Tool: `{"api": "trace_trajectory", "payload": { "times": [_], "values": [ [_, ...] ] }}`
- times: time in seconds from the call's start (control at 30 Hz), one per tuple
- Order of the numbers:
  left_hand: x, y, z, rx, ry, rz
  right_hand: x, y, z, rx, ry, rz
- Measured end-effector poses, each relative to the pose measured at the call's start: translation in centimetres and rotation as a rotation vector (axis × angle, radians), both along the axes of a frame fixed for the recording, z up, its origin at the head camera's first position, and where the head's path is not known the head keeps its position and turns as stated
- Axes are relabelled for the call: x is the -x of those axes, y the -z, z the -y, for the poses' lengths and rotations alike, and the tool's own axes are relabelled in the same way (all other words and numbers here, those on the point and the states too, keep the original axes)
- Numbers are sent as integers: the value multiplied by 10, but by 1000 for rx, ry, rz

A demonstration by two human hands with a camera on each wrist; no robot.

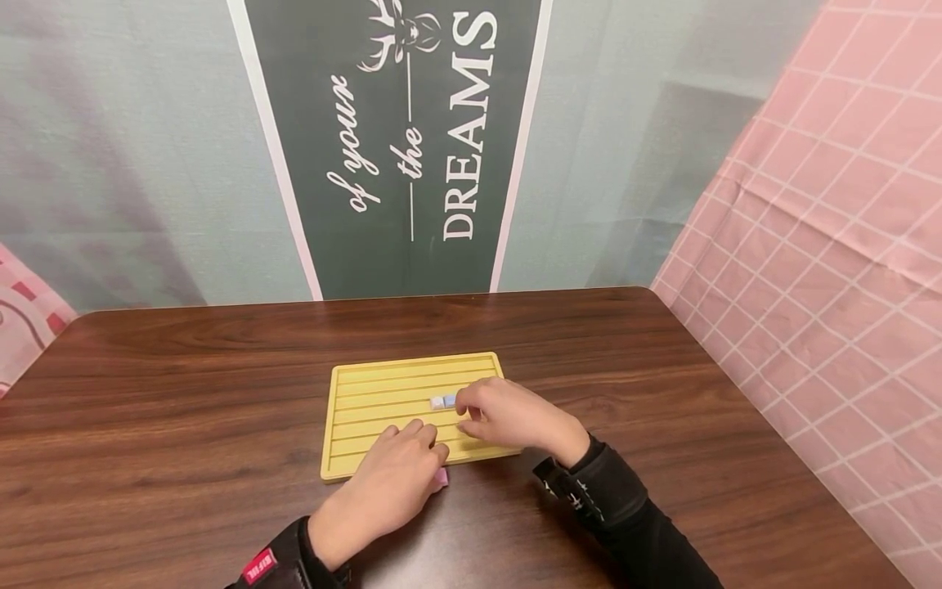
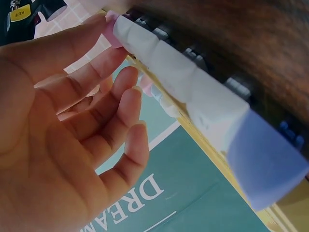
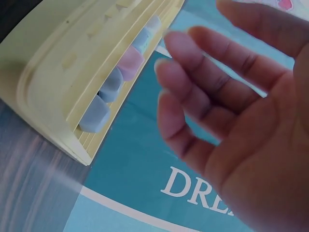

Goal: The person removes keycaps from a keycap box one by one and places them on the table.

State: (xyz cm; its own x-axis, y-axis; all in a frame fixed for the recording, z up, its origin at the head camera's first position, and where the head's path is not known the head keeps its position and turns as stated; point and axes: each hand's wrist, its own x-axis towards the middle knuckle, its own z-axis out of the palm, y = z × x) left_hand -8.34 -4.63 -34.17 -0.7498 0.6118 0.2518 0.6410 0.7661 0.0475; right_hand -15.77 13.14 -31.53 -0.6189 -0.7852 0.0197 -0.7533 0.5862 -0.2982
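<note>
A yellow ridged tray (image 1: pixel 361 395) lies on the table. My left hand (image 1: pixel 393 478) is at its near edge, thumb and index finger pinching a pink keycap (image 2: pixel 112 30). That keycap is at the end of a row with several white keycaps (image 2: pixel 169 63) and a blue keycap (image 2: pixel 265 159); the hand hides most of this row in the head view. My right hand (image 1: pixel 511 415) hovers over the tray's right part, fingers loosely bent and holding nothing. Beside its fingertips, a white keycap (image 1: pixel 437 402) and a light blue keycap (image 1: pixel 450 401) sit in a groove, followed by a pink keycap (image 3: pixel 130 64) and grey-blue keycaps (image 3: pixel 95 115).
The brown wooden table (image 1: pixel 184 393) extends around the tray. Behind it hangs a backdrop cloth (image 1: pixel 397 262) with white lettering, and a pink checked cloth (image 1: pixel 832 327) is along the right side.
</note>
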Motion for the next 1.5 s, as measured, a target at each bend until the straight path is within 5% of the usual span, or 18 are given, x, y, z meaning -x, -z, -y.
{"api": "trace_trajectory", "payload": {
  "times": [0.7,1.1,1.5],
  "values": [
    [0,-4,2,5,0,51,5,-4,-8,18,181,-22],
    [7,-12,10,-2,-6,32,10,-3,-14,21,188,1],
    [17,-15,13,-39,-39,101,15,-4,-19,53,168,17]
  ]
}}
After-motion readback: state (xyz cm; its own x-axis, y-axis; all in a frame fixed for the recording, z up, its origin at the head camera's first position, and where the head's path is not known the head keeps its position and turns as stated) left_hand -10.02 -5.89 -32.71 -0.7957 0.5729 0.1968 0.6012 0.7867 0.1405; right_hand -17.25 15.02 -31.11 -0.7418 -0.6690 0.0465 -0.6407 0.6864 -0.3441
